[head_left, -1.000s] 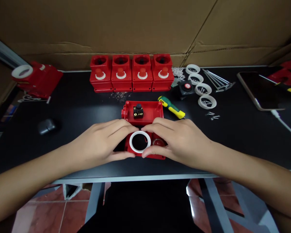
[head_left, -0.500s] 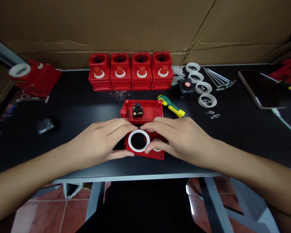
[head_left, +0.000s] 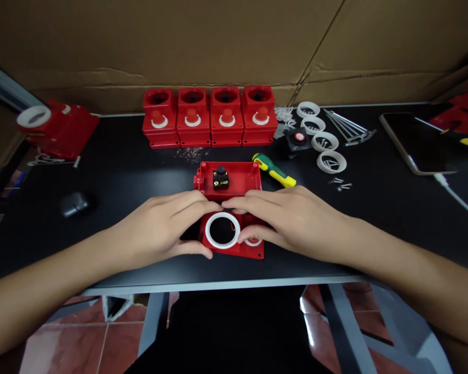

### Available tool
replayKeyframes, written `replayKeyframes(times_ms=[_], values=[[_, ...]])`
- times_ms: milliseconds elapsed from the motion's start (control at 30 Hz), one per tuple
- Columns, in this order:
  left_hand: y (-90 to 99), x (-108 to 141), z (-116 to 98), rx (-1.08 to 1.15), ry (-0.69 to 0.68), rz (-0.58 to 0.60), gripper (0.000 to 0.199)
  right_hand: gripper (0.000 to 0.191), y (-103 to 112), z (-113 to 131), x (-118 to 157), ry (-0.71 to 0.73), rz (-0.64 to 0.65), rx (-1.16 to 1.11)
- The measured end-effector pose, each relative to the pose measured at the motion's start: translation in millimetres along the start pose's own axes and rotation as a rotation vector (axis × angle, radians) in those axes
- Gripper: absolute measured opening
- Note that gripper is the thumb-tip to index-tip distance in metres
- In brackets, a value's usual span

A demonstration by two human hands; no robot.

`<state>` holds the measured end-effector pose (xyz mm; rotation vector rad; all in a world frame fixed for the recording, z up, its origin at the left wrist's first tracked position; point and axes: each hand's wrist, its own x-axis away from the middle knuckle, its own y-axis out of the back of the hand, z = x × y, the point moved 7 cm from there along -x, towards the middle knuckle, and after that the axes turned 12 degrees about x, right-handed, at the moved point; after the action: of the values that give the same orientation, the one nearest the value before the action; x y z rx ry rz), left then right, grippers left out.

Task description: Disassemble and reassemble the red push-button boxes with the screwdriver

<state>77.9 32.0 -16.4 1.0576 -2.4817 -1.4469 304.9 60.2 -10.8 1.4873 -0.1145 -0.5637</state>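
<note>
Both grips are resting on a red cover plate (head_left: 234, 248) lying flat near the front edge of the black counter (head_left: 374, 218). Left hand (head_left: 159, 228) is lying palm down at the plate's left end, its fingers (head_left: 195, 203) stretching over the far edge and touching the white ring (head_left: 222, 230) seated on the plate, while the thumb is pressing along the near left corner. Right hand (head_left: 292, 218) is covering the plate's right part, fingers reaching to the ring's far rim and right side; neither hand is closing around anything, both are pressing with loosely spread fingers. A second small white ring (head_left: 253, 242) is peeking out under the right fingers. The white ring is sitting between the two sets of fingertips, its dark opening fully showing.

Just behind the plate, touching or nearly touching it, an open red box base (head_left: 228, 179) is lying with a black and brass switch part (head_left: 220, 177) inside. A green and yellow screwdriver (head_left: 273, 170) is lying just to the right of that base. Farther back, four red push-button boxes (head_left: 209, 117) are standing in a row against the cardboard wall (head_left: 234, 41). Four loose white rings (head_left: 320, 139) are lying to the right of them, with a phone (head_left: 419, 143) at the far right.
</note>
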Motion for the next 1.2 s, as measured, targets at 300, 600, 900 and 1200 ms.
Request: replayKeyframes(times_ms=[300, 600, 900, 1200], values=[[-2.3, 0.0, 1.7, 0.062, 0.032, -0.016, 0.057, 0.08, -7.0, 20.3, -8.4, -0.065, -0.094, 0.063], [1.3, -3.8, -5.0, 0.074, -0.024, -0.04, 0.05, 0.069, -2.7, 16.0, -5.4, -0.051, -0.121, 0.077], [3.3, -1.6, -0.8, 0.093, -0.043, -0.069, 0.036, 0.051, -2.2, 4.7, 1.1, -0.032, 0.024, 0.054], [-1.8, -1.2, 3.7, 0.063, 0.048, -0.037, 0.061, 0.033, 0.5, -4.5, -0.5, -0.064, 0.08, -0.181]])
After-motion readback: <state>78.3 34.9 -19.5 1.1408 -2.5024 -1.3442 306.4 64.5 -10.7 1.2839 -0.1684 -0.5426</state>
